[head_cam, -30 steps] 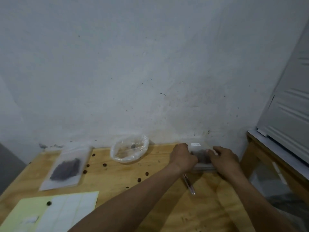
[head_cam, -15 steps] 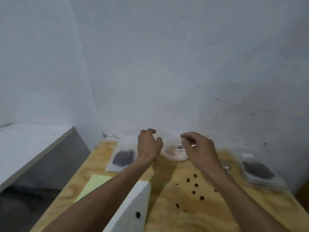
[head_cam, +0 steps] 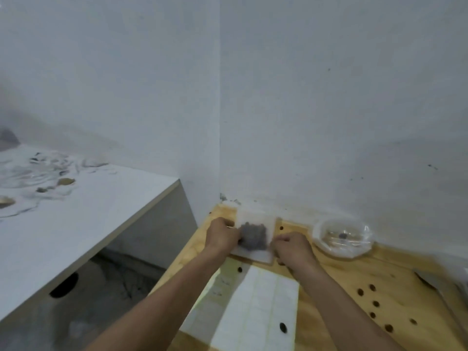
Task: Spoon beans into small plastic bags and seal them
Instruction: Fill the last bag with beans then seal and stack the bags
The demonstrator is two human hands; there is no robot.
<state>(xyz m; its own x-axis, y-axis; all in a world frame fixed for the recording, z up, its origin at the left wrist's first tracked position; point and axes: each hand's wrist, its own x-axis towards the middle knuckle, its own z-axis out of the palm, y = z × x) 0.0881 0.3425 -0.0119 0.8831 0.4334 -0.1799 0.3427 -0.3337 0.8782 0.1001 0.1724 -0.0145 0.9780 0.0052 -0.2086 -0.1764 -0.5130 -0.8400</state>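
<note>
Clear plastic, the small bag of beans [head_cam: 254, 236] lies flat at the desk's [head_cam: 336, 282] far left corner, by the wall. I see my left hand [head_cam: 221, 236] pinching its left edge and my right hand [head_cam: 291, 247] pinching its right edge, fingers curled. Right of them, near the far edge, sits a clear bowl [head_cam: 343, 238]; loose beans [head_cam: 372, 304] dot the wood.

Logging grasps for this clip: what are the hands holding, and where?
Both grip the small bag of beans: left hand at its left edge, right hand at its right edge.
</note>
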